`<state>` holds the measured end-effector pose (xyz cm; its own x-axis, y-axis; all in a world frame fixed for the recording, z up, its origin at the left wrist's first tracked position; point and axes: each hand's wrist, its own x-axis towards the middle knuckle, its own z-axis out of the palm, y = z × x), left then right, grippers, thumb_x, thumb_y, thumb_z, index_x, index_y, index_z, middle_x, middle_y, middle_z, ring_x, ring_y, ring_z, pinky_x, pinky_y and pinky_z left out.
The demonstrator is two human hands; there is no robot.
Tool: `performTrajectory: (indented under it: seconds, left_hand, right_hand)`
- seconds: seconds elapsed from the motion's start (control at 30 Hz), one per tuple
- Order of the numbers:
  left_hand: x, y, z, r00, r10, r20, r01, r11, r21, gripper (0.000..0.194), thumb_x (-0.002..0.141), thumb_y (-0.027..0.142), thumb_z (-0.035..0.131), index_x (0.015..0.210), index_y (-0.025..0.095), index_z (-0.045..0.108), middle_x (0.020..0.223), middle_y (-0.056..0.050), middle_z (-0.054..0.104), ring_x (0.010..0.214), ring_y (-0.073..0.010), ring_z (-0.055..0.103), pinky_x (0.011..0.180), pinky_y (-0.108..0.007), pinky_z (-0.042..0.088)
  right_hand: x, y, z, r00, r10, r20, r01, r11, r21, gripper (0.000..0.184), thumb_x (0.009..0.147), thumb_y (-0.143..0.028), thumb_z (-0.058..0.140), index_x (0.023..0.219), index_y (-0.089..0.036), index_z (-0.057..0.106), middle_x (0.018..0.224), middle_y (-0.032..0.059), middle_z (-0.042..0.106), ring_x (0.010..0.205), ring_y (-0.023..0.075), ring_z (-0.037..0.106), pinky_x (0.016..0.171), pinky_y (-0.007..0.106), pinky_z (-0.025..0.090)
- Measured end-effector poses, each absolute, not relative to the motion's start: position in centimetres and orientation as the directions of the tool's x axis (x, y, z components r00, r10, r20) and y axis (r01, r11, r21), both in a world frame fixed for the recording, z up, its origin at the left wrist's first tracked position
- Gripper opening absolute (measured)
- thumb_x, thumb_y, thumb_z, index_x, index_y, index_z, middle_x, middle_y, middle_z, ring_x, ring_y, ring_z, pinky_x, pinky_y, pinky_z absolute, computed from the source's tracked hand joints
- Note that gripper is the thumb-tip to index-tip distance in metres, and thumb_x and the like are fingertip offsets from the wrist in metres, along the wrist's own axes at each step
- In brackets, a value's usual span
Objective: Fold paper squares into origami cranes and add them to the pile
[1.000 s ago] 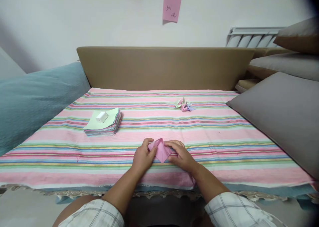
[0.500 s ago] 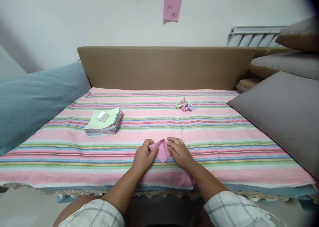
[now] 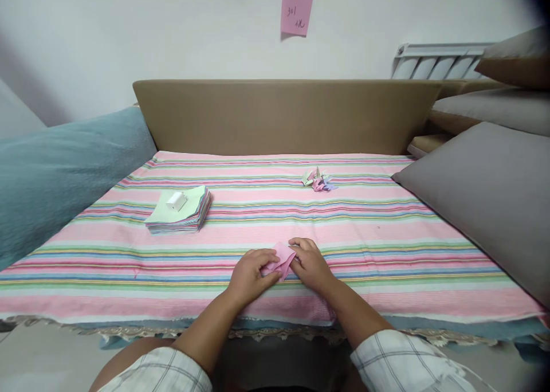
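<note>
A piece of pink folded paper [image 3: 283, 257] is between my two hands, low over the striped cloth [image 3: 240, 223]. My left hand [image 3: 253, 274] grips its left side, thumb at the near edge and fingers across the top. At its right edge, my right hand [image 3: 310, 264] holds the paper between thumb and fingers. Part of the paper is hidden under my left fingers. Beyond my hands lies a small cluster of folded paper pieces [image 3: 318, 180] in green, pink and purple.
On the left, a stack of coloured paper sheets [image 3: 177, 224] carries a white block [image 3: 176, 201]. Grey cushions [image 3: 485, 191] are piled along the right side. A blue cover [image 3: 73, 168] drapes the left side, and a brown backrest [image 3: 279, 117] stands behind.
My left fingers have moved from the paper's left corner over onto its top. The paper's upright pointed flap now lies lower and folded over. My right hand has barely moved.
</note>
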<state>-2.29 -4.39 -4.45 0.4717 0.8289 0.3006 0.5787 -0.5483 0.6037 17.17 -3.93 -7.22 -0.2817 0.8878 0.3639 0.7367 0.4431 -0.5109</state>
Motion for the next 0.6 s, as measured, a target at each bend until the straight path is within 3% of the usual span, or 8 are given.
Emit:
performTrajectory:
  seconds: [0.13, 0.4, 0.6]
  left_hand:
    - [-2.4, -4.46, -4.61, 0.529, 0.785, 0.323, 0.593, -0.614, 0.521, 0.026, 0.072, 0.034, 0.066, 0.097, 0.025, 0.066, 0.111, -0.005, 0.065, 0.102, -0.0216, 0.058, 0.089, -0.038, 0.042]
    - [-2.18, -4.64, -4.8, 0.505, 0.801, 0.322, 0.631, -0.597, 0.495, 0.051, 0.06, 0.051, 0.073, 0.101, 0.022, 0.063, 0.115, -0.008, 0.062, 0.102, -0.0251, 0.056, 0.087, -0.04, 0.042]
    - [-1.9, -4.99, -4.89, 0.523, 0.791, 0.318, 0.669, -0.612, 0.422, 0.042, 0.065, 0.042, 0.071, 0.101, 0.023, 0.062, 0.119, -0.007, 0.06, 0.102, -0.025, 0.053, 0.086, -0.041, 0.041]
  right_hand:
    - [17.21, -3.97, -7.11, -0.235, 0.889, 0.393, 0.729, 0.429, -0.534, 0.022, 0.07, -0.013, 0.052, 0.087, -0.02, 0.065, 0.093, 0.0062, 0.057, 0.092, 0.0226, 0.047, 0.085, 0.038, 0.04]
    - [17.09, -4.74, -6.64, -0.229, 0.905, 0.359, 0.743, 0.4, -0.536, 0.022, 0.068, -0.021, 0.057, 0.089, -0.021, 0.064, 0.096, 0.0058, 0.056, 0.094, 0.0234, 0.046, 0.085, 0.038, 0.04]
    - [17.14, -4.61, -6.89, -0.222, 0.906, 0.361, 0.744, 0.396, -0.538, 0.023, 0.067, -0.021, 0.058, 0.089, -0.021, 0.064, 0.097, 0.0055, 0.057, 0.095, 0.0232, 0.047, 0.087, 0.038, 0.039]
